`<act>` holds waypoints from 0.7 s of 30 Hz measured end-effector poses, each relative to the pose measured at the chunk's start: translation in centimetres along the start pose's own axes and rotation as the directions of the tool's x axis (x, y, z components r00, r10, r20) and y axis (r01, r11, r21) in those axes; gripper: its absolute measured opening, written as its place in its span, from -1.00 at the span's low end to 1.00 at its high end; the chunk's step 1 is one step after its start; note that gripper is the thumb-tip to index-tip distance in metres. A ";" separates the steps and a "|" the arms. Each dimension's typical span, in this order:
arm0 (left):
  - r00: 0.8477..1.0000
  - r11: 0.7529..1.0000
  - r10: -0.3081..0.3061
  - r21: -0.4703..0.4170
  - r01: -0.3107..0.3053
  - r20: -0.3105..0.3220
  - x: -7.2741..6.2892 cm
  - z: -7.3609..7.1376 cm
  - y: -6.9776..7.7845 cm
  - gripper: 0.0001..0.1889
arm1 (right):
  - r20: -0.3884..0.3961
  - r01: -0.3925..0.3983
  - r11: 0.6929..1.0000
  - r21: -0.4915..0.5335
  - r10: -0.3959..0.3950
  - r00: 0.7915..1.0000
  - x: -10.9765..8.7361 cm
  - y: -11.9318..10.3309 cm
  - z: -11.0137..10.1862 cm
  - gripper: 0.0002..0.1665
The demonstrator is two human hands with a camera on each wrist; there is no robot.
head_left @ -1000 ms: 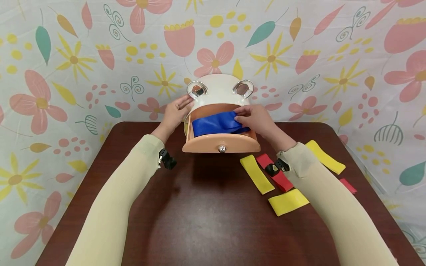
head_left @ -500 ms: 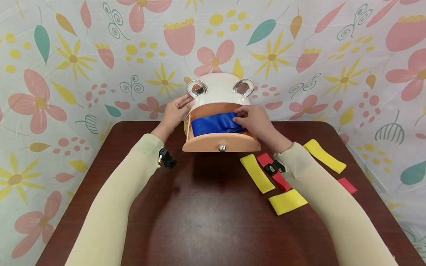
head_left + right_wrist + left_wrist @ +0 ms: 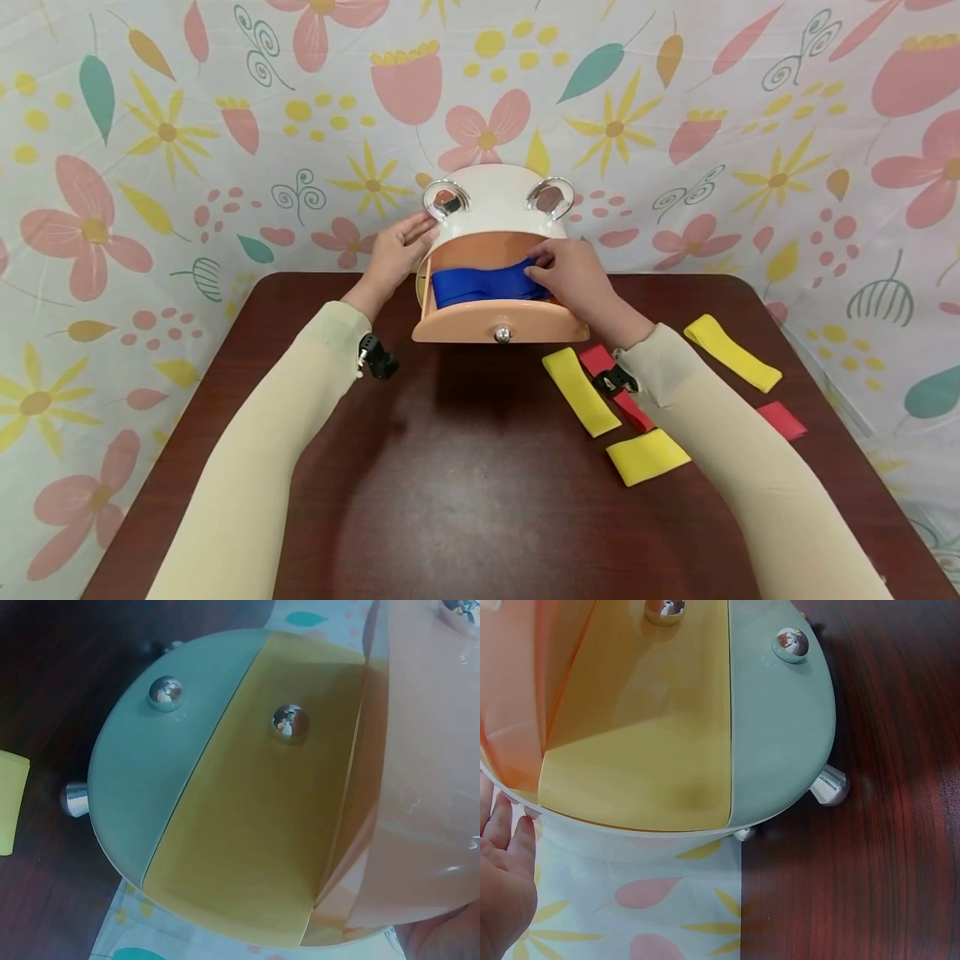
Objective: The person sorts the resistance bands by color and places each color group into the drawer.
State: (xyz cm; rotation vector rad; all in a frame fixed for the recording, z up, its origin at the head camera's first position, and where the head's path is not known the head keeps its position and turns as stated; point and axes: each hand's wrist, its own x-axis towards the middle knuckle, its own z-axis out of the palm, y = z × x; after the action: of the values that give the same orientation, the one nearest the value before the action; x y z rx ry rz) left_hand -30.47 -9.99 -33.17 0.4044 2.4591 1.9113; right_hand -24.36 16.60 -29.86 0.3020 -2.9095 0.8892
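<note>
A small white drawer cabinet with two silver ring ears stands at the back of the table. Its top drawer, orange with a silver knob, is pulled out. Inside that drawer lies a folded blue resistance band. My right hand reaches over the drawer's right side and pinches the band's right end between thumb and fingers. My left hand rests its fingers against the cabinet's left side. In the left wrist view, the fingertips touch the white rim. The right wrist view shows only a bit of hand below the orange drawer.
Yellow bands and red bands lie scattered on the dark wood table at the right, some under the right forearm. Below the orange drawer are a yellow drawer and a green drawer, both pushed in. A flowered cloth hangs behind.
The blue band has settled lower in the drawer, its top edge now sagging in the middle. My right hand has shifted slightly down and left with it. The left hand stays put.
</note>
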 end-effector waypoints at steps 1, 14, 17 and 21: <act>1.000 1.000 -0.001 0.002 0.001 0.001 0.0 0.0 0.0 -0.44 | 0.001 -0.002 1.000 0.004 0.002 1.000 0.0 0.0 0.0 -0.65; 1.000 1.000 -0.005 -0.003 0.005 -0.004 -0.2 0.0 0.2 -0.45 | -0.004 -0.008 0.998 0.069 0.008 1.000 0.0 0.2 0.0 -0.68; 1.000 1.000 -0.008 -0.014 0.008 -0.004 -0.2 0.1 0.2 -0.45 | -0.010 -0.002 0.996 0.092 0.003 1.000 -0.1 0.2 -0.1 -0.69; 1.000 1.000 -0.007 -0.026 0.007 -0.001 -0.2 0.1 0.2 -0.45 | -0.025 -0.004 0.988 0.152 0.008 1.000 -0.1 0.5 0.0 -0.71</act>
State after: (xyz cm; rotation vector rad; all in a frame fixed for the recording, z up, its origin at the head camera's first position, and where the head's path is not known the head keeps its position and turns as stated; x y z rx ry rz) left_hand -30.24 -9.89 -32.99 0.3934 2.4300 1.9396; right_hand -24.33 17.02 -30.16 0.2899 -2.8264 1.1095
